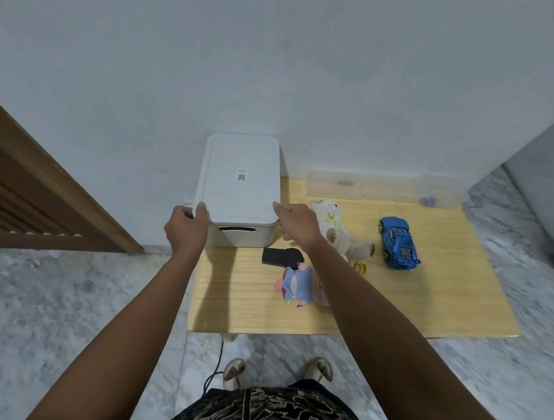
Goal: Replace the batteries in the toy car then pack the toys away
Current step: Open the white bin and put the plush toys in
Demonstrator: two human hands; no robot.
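Note:
A white storage box (237, 236) with a white lid (242, 180) stands at the far left of the low wooden table (439, 303). My left hand (187, 228) grips the lid's near left corner. My right hand (295, 221) holds the lid's near right corner. A blue toy car (398, 242) sits on the table to the right. A cream teddy bear (337, 230) lies beside my right wrist. A pink and blue plush toy (296, 284) lies near the table's middle, partly under my right forearm. A black flat object (282, 257) lies in front of the box.
A clear plastic container (364, 187) stands against the wall at the back of the table, with a small blue item (428, 201) at its right end. A wooden slatted frame (34, 201) is on the left. The floor is grey marble. My feet (235, 371) are near the table's front edge.

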